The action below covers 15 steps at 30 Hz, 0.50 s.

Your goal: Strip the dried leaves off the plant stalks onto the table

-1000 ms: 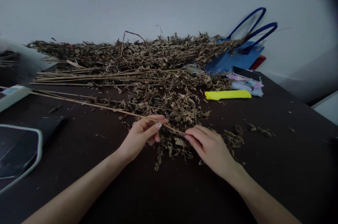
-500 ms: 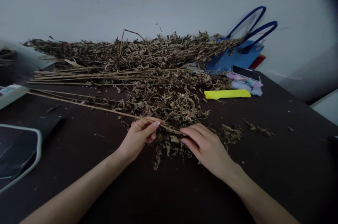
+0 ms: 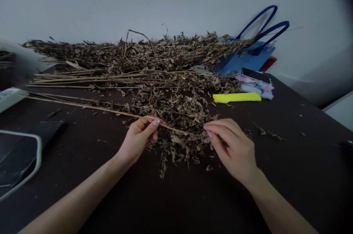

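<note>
One dry stem [image 3: 110, 110] in the left hand's [image 3: 135, 136] pinch, tip indistinct among leaves [image 3: 179, 149], right hand [image 3: 234, 149] alongside (hold unclear)

Both forearms [image 3: 79, 190] are bare as far as they show, tapering toward slim wrists [image 3: 118, 160]. The left hand [image 3: 134, 138] has a long, glossy, pale thumbnail [image 3: 156, 122]; the right hand [image 3: 235, 149] shows a lilac-tinted one.

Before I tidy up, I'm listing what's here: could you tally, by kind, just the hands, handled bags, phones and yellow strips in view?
Left hand and right hand: 2
Blue bag: 1
Phone: 1
Yellow strip: 1
Total: 5
</note>
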### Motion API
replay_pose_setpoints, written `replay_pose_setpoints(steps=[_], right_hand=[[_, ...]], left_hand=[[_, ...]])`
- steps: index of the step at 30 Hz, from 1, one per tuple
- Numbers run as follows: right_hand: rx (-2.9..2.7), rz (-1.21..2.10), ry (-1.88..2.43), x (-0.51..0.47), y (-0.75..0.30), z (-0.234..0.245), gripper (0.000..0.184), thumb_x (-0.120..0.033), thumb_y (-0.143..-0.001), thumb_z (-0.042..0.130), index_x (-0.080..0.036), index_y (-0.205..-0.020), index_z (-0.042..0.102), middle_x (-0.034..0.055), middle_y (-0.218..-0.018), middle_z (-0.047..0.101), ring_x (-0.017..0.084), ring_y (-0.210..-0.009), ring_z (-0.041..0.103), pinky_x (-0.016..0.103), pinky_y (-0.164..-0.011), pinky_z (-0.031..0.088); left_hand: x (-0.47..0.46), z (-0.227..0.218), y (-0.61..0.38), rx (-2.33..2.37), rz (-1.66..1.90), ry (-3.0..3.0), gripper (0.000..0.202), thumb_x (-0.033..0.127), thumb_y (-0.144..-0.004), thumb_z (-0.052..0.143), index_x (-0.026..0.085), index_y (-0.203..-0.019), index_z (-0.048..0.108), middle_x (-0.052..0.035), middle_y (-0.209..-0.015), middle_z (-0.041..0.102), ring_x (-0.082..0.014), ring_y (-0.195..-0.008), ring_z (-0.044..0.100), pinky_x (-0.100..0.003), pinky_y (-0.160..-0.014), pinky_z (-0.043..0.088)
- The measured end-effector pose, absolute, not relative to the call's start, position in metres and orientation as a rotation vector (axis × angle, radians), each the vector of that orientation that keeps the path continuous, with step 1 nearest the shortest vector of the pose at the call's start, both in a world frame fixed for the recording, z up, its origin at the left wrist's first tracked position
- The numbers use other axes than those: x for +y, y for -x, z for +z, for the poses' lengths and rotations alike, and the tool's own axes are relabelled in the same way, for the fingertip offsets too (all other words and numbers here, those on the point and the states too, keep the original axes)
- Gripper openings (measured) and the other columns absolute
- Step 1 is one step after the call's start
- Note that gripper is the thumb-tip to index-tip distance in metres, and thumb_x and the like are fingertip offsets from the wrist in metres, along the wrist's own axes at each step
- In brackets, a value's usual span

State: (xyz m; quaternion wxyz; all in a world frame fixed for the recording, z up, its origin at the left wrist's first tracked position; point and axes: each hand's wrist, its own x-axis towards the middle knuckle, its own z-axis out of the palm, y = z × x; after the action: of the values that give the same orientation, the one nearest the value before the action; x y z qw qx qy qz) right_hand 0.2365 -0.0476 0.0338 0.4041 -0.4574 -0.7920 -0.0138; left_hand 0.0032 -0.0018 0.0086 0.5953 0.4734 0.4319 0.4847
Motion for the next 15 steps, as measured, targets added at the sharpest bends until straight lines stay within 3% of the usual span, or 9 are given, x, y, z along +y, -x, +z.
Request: replay_pose_setpoints(steps=[9, 15], right_hand=[[-1.923, -0.097, 1.303, -0.046, -0.253, 0.048, 0.015, -0.016, -0.085, 0.05, -0.022, -0.093, 0.061, 0.0051, -0.092, 0.062, 0.019, -0.088, 0.058, 0.034, -0.078, 0.047], [-2.104, -0.052, 1.285, -0.041, -0.248, 0.039, 0.019, -0.019, -0.085, 0.052, -0.02, -0.103, 0.058, 0.0063, -0.096, 0.06, 0.02, -0.094, 0.053, 0.037, -0.083, 0.045]], left_hand=[[0.004, 0.011, 0.003, 1.019, 1.162, -1.142, 0.014, 0.028, -0.082, 0.056, 0.015, -0.083, 0.061, 0.0042, -0.049, 0.047, -0.0061, -0.043, 0.04, -0.016, -0.041, 0.031], [0.006, 0.015, 0.008, 0.996, 1.184, -1.167, 0.013, 0.027, -0.082, 0.057, 0.015, -0.084, 0.061, 0.0038, -0.05, 0.048, -0.0066, -0.045, 0.04, -0.017, -0.043, 0.031]])
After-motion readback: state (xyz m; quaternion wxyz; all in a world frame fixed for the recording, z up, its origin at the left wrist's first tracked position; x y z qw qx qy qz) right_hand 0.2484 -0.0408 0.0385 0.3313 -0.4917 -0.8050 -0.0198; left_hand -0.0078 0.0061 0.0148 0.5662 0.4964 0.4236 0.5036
